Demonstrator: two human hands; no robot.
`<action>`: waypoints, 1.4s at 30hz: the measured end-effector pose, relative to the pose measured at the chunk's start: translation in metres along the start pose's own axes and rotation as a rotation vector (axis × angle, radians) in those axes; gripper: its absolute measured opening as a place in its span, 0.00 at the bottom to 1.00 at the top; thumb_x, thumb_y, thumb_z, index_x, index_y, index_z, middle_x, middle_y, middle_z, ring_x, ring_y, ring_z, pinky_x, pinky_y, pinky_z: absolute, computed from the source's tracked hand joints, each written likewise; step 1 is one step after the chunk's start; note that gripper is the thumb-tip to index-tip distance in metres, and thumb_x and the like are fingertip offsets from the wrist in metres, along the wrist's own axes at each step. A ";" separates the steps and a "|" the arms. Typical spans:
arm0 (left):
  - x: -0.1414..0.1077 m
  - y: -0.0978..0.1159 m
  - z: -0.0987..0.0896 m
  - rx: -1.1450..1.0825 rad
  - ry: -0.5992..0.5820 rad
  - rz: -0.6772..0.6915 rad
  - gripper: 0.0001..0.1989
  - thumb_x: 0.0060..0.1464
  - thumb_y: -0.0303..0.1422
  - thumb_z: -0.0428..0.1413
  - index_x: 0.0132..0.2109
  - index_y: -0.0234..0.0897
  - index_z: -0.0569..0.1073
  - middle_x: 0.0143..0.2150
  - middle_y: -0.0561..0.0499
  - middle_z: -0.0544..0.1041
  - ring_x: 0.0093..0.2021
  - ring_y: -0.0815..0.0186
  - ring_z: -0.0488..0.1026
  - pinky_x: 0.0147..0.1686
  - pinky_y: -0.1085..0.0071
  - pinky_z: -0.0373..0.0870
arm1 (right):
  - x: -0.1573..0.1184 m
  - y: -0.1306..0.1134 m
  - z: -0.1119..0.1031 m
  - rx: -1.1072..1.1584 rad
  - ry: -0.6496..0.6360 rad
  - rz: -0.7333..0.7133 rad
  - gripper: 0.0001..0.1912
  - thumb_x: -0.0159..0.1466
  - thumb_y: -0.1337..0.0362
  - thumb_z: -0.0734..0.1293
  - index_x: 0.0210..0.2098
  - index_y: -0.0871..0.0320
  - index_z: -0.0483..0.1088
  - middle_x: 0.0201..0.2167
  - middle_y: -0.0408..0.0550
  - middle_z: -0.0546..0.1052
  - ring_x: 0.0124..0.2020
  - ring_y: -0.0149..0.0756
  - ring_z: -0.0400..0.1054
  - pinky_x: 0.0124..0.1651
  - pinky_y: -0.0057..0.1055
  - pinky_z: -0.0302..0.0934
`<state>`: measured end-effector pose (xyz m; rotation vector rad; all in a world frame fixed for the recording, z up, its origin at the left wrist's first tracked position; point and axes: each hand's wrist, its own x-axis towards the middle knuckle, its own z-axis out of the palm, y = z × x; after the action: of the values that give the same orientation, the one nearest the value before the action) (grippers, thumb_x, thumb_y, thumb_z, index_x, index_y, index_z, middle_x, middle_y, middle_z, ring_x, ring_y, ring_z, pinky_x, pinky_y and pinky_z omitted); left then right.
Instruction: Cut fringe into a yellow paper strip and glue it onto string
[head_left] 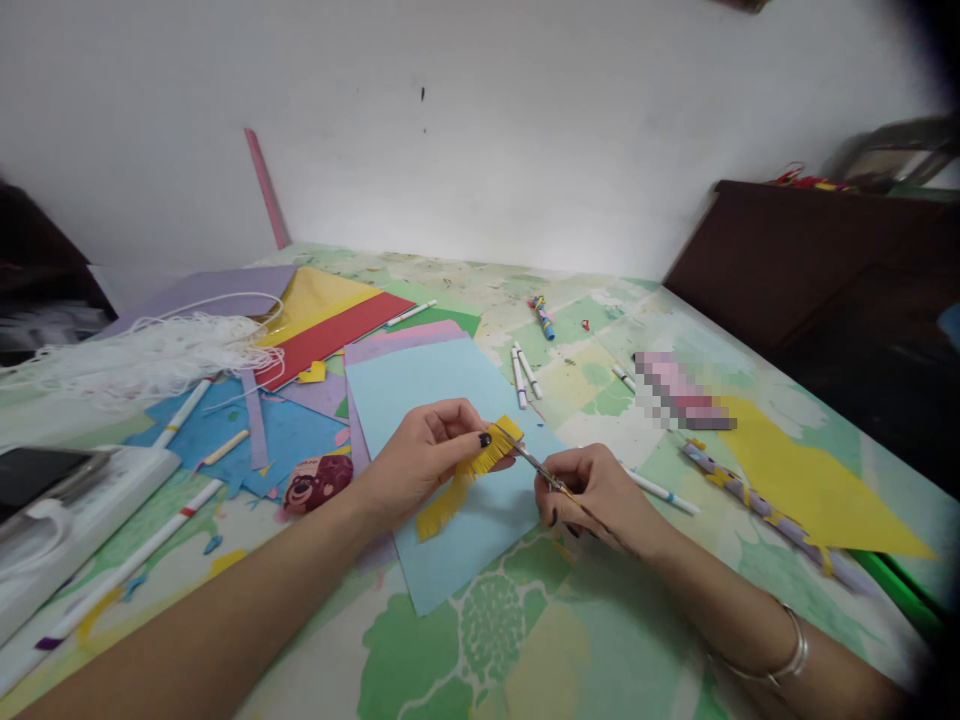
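Note:
My left hand (431, 455) pinches a yellow fringed paper strip (441, 508) between thumb and fingers; its lower end hangs down over a light blue sheet (480, 540). My right hand (589, 495) is closed round the handles of a pair of scissors (541, 470). The scissor blades point up and left and meet the top end of the strip, close to my left fingertips. Narrow cuts run along the strip's edge. The blue sheet lies on top of a pink and purple one.
White cord (187, 345), a red sheet (337, 340) and a dark red pouch (319, 484) lie left. White markers (519, 378) sit beyond the hands. A wrapped stick (765, 510) and yellow sheet (817, 480) lie right. A power strip (82, 530) is at the left edge.

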<state>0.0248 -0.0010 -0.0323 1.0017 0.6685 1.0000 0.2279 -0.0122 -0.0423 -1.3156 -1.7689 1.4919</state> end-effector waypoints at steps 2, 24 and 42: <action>0.000 0.001 0.001 -0.003 0.006 -0.002 0.08 0.49 0.27 0.60 0.27 0.32 0.67 0.32 0.47 0.79 0.40 0.60 0.77 0.46 0.59 0.71 | 0.000 -0.001 0.000 -0.012 0.006 0.004 0.10 0.48 0.64 0.70 0.19 0.62 0.66 0.09 0.35 0.59 0.14 0.22 0.52 0.16 0.19 0.47; 0.001 -0.002 -0.003 -0.021 -0.038 0.015 0.06 0.51 0.26 0.58 0.29 0.32 0.68 0.32 0.48 0.78 0.41 0.60 0.77 0.48 0.58 0.70 | 0.000 0.000 0.000 -0.006 0.009 -0.003 0.07 0.48 0.67 0.69 0.20 0.62 0.67 0.11 0.35 0.60 0.14 0.22 0.52 0.17 0.20 0.46; -0.001 -0.001 -0.005 -0.089 -0.062 -0.006 0.06 0.51 0.24 0.57 0.28 0.32 0.68 0.36 0.44 0.79 0.44 0.58 0.76 0.51 0.53 0.66 | 0.000 0.006 -0.001 0.048 -0.022 -0.053 0.10 0.49 0.64 0.71 0.22 0.63 0.67 0.14 0.36 0.59 0.16 0.22 0.53 0.17 0.20 0.47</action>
<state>0.0207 -0.0005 -0.0350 0.9484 0.5707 0.9813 0.2312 -0.0118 -0.0472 -1.2239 -1.7575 1.5157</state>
